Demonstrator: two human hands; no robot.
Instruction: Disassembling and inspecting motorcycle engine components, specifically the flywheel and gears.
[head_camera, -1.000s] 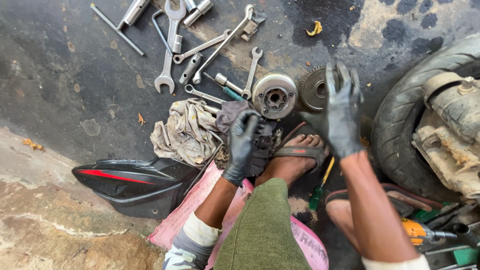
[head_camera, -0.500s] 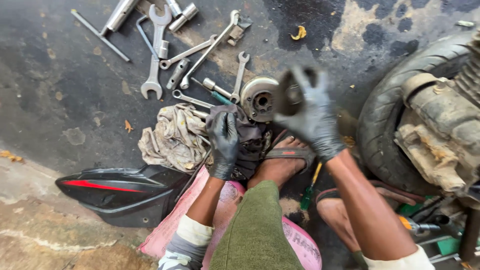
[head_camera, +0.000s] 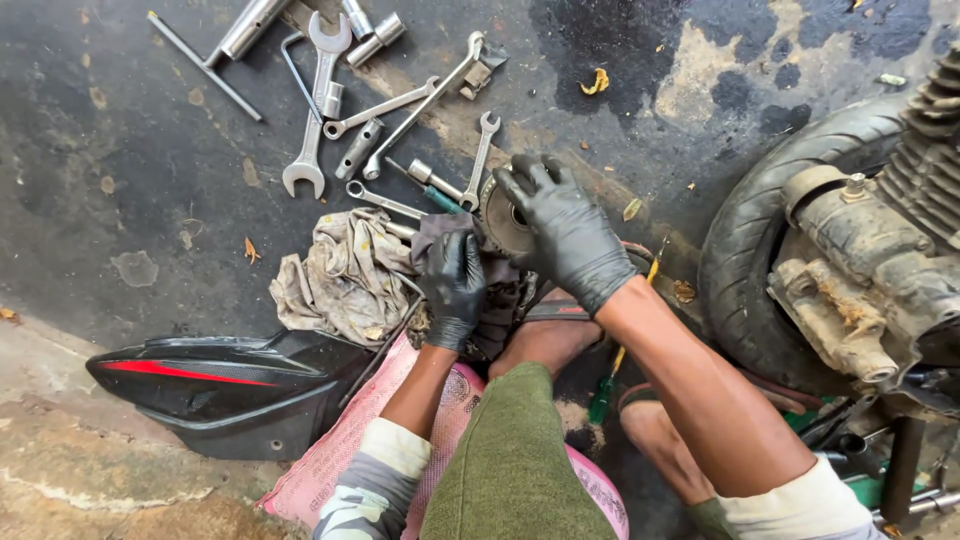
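Both my hands wear black gloves. My right hand (head_camera: 565, 228) is clamped over a round metal disc-shaped part (head_camera: 502, 218) on the ground, fingers wrapped across its top. My left hand (head_camera: 455, 285) presses down on a dark cloth (head_camera: 500, 300) just below and left of that part. A dirty beige rag (head_camera: 345, 275) lies to the left of my left hand. My foot in a sandal (head_camera: 550, 330) sits right under both hands.
Several wrenches and sockets (head_camera: 320, 110) are scattered on the dark oily floor above. A black and red plastic body panel (head_camera: 230, 385) lies lower left. A tyre (head_camera: 760, 260) and engine (head_camera: 860, 270) stand at right. A green-handled screwdriver (head_camera: 605, 395) lies by my leg.
My right hand has come down from holding a dark round piece in the air to cover the metal part on the ground. The left hand stays on the cloth.
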